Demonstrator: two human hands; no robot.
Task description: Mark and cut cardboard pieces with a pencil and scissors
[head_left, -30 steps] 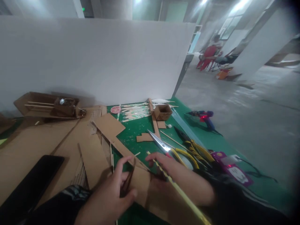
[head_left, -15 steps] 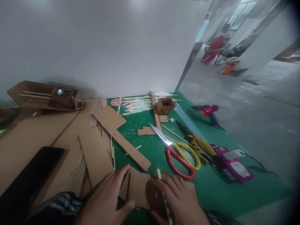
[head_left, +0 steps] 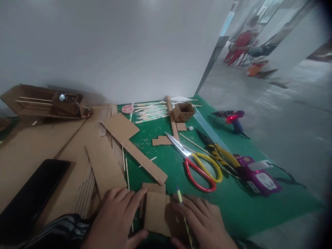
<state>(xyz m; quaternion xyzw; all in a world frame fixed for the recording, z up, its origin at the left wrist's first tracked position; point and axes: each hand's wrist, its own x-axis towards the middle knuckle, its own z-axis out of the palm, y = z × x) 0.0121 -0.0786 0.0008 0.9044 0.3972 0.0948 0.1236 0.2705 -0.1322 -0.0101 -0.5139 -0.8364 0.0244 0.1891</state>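
Note:
My left hand [head_left: 115, 219] is at the left side of a small folded cardboard piece [head_left: 155, 212], index fingertip at its upper edge and thumb at its lower edge. Between the fingers of my right hand [head_left: 201, 219] is a yellow and dark patterned pencil [head_left: 187, 228], its point upward. That hand also rests over the right end of the cardboard, which is shaded and partly hidden. Close beyond lie a long cardboard strip [head_left: 145, 162] and scissors [head_left: 186, 152] with red and yellow handles, blades spread slightly.
Yellow-black pliers [head_left: 223, 155], a purple tape measure [head_left: 259, 176] and a glue gun [head_left: 232, 119] lie right. Farther back are an open cardboard box [head_left: 183, 112] and wrapped sticks [head_left: 153, 112]. A black phone [head_left: 33, 200] rests on cardboard sheets [head_left: 75, 138] at left. A person [head_left: 242, 43] sits in the background.
The cardboard piece has turned a little between my hands, and a flap now shows behind its upper edge. The pencil has shifted slightly right. The view has moved a little.

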